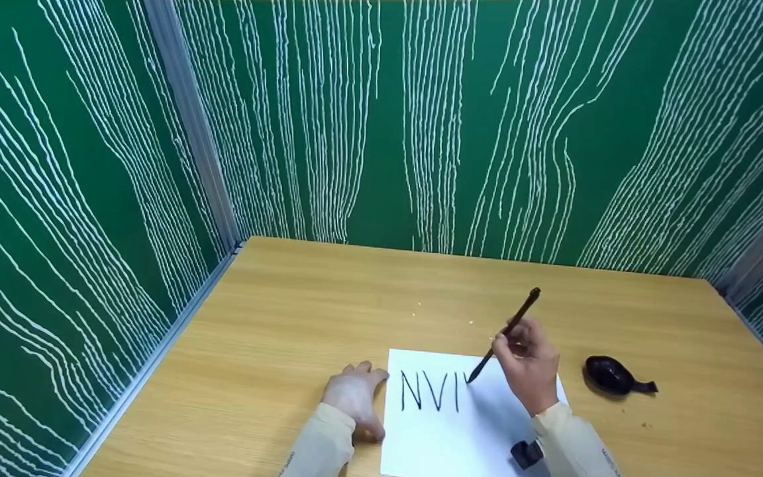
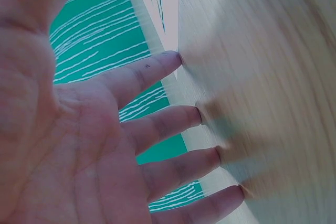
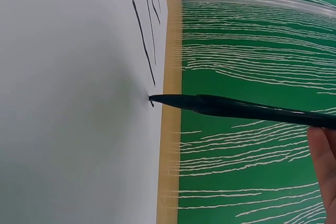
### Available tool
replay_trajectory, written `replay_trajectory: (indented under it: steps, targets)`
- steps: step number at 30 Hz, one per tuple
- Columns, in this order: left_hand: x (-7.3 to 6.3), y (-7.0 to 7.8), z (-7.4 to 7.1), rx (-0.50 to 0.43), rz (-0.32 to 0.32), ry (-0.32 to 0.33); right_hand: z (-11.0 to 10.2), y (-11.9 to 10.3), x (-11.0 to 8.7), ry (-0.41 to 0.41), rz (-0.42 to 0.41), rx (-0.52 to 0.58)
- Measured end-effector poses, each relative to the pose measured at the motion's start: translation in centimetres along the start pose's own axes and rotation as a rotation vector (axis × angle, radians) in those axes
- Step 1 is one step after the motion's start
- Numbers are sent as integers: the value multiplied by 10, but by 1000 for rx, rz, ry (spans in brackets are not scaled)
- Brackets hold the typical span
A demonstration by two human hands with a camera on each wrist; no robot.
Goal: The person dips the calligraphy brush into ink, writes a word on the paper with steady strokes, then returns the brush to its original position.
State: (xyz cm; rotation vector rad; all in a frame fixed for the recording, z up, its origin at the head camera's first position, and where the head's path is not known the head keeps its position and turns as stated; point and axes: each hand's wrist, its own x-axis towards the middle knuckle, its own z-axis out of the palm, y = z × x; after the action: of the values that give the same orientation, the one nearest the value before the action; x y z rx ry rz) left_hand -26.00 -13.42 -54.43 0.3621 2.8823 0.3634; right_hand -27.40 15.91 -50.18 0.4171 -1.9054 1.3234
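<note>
Green walls (image 1: pixel 381 132) streaked with wavy white lines enclose a wood-grain table (image 1: pixel 289 298). On its near side lies white paper (image 1: pixel 434 444) lettered "NVI". The right hand (image 1: pixel 528 363) pinches a black brush pen (image 3: pixel 236 108), its tip at a short mark right of the "I". The left hand (image 1: pixel 354 392), fingers spread apart, rests beside the paper's left edge. Farther right sits a black gourd-shaped object (image 1: pixel 608 375).

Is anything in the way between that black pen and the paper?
Nothing visible: the right hand holds the black pen with its tip on the paper. The black bulb-shaped object lies off to the paper's right.
</note>
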Motion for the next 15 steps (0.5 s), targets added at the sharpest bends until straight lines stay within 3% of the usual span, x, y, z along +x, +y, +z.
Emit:
replay_trajectory:
  steps: [6,15]
  targets:
    - [-2,3,-3,-6,-8,-6,-1,-3,-1,5,3,-30]
    - [-3,4,-6,-18,-25,-15,-1,-3,-1,4,-31,22]
